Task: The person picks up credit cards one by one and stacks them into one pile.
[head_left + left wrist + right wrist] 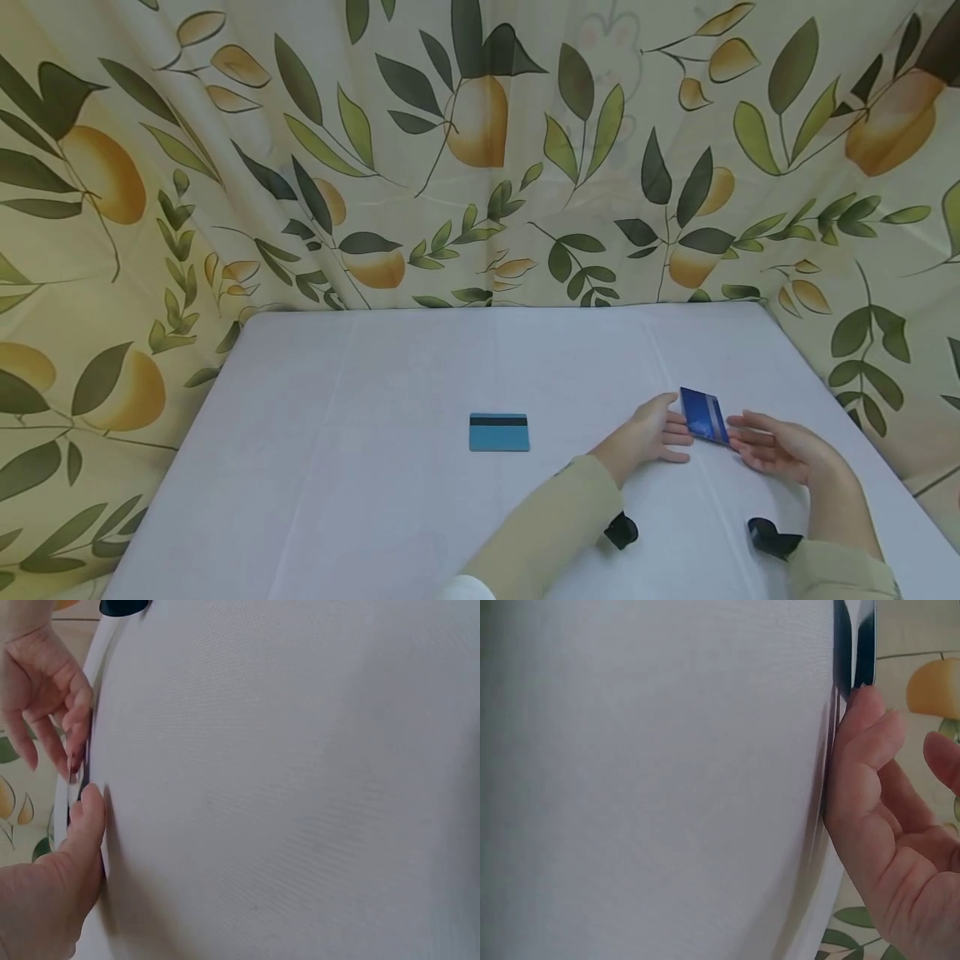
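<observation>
A dark blue card (703, 415) with a pale stripe is between my two hands on the right part of the table. My left hand (651, 432) is at its left edge, fingers extended towards it. From the other side, the fingertips of my right hand (787, 448) touch the card's right end, with the fingers loosely bent. In the right wrist view the card (866, 646) appears edge-on at the fingertips of the right hand (889, 825). Whether it lies fully flat I cannot tell. A lighter blue card (498, 435) with a black stripe lies flat near the middle.
The table (360, 500) has a white cover. A curtain (420, 200) patterned with leaves and fruit hangs behind and around it. Black straps (772, 537) show at both wrists, by the beige sleeves (555, 517).
</observation>
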Tool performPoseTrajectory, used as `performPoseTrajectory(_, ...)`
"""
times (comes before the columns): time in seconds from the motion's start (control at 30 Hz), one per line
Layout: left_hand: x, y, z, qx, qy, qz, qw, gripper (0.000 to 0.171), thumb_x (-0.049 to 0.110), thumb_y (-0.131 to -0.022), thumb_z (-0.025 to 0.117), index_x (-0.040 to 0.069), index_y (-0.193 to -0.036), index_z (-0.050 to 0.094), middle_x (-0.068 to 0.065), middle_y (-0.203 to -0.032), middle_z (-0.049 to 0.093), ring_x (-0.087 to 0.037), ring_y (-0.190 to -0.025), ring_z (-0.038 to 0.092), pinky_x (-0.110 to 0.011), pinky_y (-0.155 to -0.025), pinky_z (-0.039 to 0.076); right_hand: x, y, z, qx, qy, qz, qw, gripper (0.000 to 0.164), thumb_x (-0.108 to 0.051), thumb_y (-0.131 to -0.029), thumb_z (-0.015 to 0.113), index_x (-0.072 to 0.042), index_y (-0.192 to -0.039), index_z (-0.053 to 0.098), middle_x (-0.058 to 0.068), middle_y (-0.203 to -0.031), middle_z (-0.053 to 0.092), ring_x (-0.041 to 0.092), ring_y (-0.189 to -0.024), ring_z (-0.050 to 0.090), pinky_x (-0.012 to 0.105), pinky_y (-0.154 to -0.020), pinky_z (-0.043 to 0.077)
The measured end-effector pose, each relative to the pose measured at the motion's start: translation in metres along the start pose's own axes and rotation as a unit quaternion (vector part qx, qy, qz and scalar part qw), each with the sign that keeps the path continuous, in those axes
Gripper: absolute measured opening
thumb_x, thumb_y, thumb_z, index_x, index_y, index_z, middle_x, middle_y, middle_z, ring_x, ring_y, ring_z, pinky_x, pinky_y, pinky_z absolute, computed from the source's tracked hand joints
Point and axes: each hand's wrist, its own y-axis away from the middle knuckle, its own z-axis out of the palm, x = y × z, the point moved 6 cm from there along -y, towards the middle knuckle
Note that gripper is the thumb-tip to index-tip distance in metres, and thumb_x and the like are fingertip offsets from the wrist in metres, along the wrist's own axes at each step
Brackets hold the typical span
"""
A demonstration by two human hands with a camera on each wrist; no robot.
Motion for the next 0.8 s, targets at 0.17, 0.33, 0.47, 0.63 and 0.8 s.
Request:
performPoseTrajectory(0.17, -0.001, 0.005, -0.006, -0.002, -0.027, 0.0, 0.9996, 0.049, 0.034, -0.092, 0.046, -0.012, -0.105, 0.057, -0.025, -0.093, 0.062, -0.038, -0.095, 0.061, -0.056, -0.086, 0.046, 0.003, 0.001, 0.005, -0.012, 0.013, 0.0, 1.0, 0.03, -0.032, -0.095, 0.047, -0.022, -0.08, 0.07, 0.0, -0.084, 0.067, 0.012, -0.077, 0.066, 0.025, -0.072, 0.055)
performPoseTrajectory(0.33, 0.0, 0.008, -0.013, 0.007, -0.039, 0.003, 0.9992, 0.041, 0.029, -0.089, 0.052, -0.01, -0.097, 0.06, -0.022, -0.084, 0.064, -0.038, -0.088, 0.064, -0.053, -0.081, 0.05, 0.006, 0.001, 0.008, -0.02, 0.019, 0.003, 1.0, 0.027, -0.031, -0.095, 0.049, -0.023, -0.081, 0.071, 0.001, -0.086, 0.067, 0.012, -0.078, 0.065, 0.025, -0.073, 0.055)
performPoseTrajectory(0.47, 0.0, 0.006, -0.017, 0.019, -0.04, 0.011, 0.9989, 0.028, 0.02, -0.087, 0.057, -0.007, -0.089, 0.06, -0.022, -0.08, 0.066, -0.037, -0.083, 0.065, -0.05, -0.077, 0.052, 0.008, 0.001, 0.01, -0.017, 0.026, 0.004, 1.0, 0.025, -0.029, -0.094, 0.051, -0.025, -0.08, 0.071, 0.001, -0.085, 0.066, 0.012, -0.077, 0.065, 0.025, -0.073, 0.055)
performPoseTrajectory(0.63, 0.0, 0.005, -0.021, 0.047, -0.048, 0.03, 0.9973, 0.011, 0.005, -0.084, 0.062, -0.005, -0.082, 0.062, -0.023, -0.076, 0.066, -0.037, -0.079, 0.066, -0.046, -0.072, 0.055, 0.009, 0.0, 0.017, -0.019, 0.038, -0.001, 0.999, 0.024, -0.022, -0.094, 0.052, -0.026, -0.081, 0.072, 0.0, -0.084, 0.067, 0.009, -0.076, 0.065, 0.022, -0.072, 0.054)
performPoseTrajectory(0.8, 0.002, 0.01, -0.027, 0.1, -0.048, 0.038, 0.9931, 0.005, -0.007, -0.076, 0.066, -0.005, -0.077, 0.062, -0.02, -0.069, 0.066, -0.034, -0.072, 0.067, -0.04, -0.065, 0.057, 0.009, -0.001, 0.026, -0.028, 0.036, -0.01, 0.999, 0.02, -0.017, -0.092, 0.055, -0.023, -0.082, 0.07, 0.0, -0.081, 0.068, 0.009, -0.073, 0.066, 0.021, -0.069, 0.055)
